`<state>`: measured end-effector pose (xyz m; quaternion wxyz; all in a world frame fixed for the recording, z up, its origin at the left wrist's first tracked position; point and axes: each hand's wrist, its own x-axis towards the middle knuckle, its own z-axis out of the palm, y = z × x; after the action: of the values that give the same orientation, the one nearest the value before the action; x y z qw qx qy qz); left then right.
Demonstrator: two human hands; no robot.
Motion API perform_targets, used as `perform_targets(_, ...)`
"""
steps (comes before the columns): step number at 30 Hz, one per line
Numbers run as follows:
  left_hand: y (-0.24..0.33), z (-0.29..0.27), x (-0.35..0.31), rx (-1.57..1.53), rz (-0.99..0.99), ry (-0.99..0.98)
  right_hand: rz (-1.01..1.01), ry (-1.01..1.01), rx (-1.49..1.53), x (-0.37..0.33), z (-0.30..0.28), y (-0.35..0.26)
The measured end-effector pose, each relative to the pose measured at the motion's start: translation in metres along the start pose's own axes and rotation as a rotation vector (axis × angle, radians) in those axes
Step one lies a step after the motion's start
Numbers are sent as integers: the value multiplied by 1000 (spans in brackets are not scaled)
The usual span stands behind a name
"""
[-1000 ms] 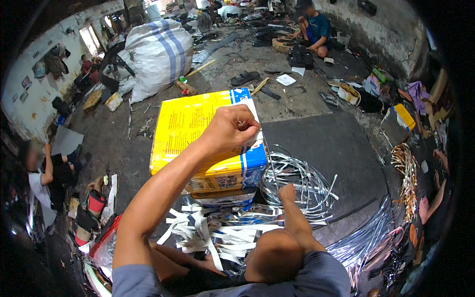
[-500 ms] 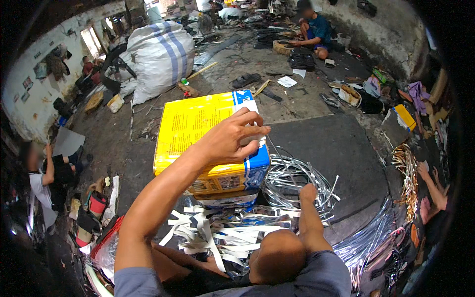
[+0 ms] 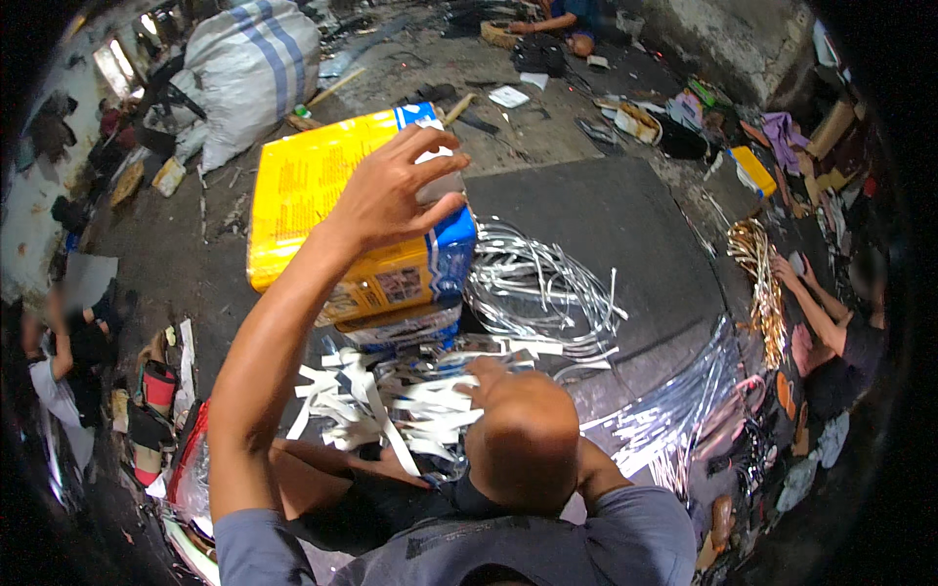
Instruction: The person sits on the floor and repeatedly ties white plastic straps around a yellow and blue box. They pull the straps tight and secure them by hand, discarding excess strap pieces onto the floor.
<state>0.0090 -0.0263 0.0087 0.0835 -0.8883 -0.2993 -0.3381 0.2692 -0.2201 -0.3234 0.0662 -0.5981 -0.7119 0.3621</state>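
Observation:
My left hand (image 3: 401, 184) is over the blue-edged side of a yellow and blue box (image 3: 327, 176). Its fingers are apart and curved, and I see nothing gripped in them. In front of the box lies a pile of flat white and silvery strips (image 3: 376, 410). My right hand (image 3: 486, 378) reaches in at the right side of that pile, partly hidden behind my bent knee (image 3: 528, 420); how its fingers are set cannot be made out. A loose coil of shiny silver strips (image 3: 532, 283) lies right of the box.
A dark sheet (image 3: 606, 205) covers floor beyond the coil. Fanned silver strips (image 3: 684, 400) and a gold bundle (image 3: 752, 283) lie at right, with a co-worker's arms (image 3: 816, 303) beside it. A large white sack (image 3: 244, 78) stands far left. Another person sits at left.
My right hand has moved from the silver coil to the white strips by my knee. My left hand stays over the box, fingers spread wider. The whole view has shifted.

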Motion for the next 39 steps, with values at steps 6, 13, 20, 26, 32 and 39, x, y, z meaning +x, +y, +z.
perform_targets(6, 91, -14, -73, -127, 97, -382, -139, -310, 40, -45, 0, 6)
perform_targets(13, 110, 10, -177, -260, -413, -1036, -471, -511, 139, 8, -84, -69)
perform_targets(20, 97, 25, -194, -789, -793, -735, -755, -399, 294, 51, -169, -179)
perform_targets(26, 102, -52, -150, -949, -937, -254, -682, -269, 249, 18, -265, -218)
perform_targets(32, 109, -88, -135, -435, -476, -186, -790, -102, 60, -8, -282, -236)
perform_targets(39, 122, -91, -128, -361, -445, -106, -1062, -81, -82, -12, -263, -244)
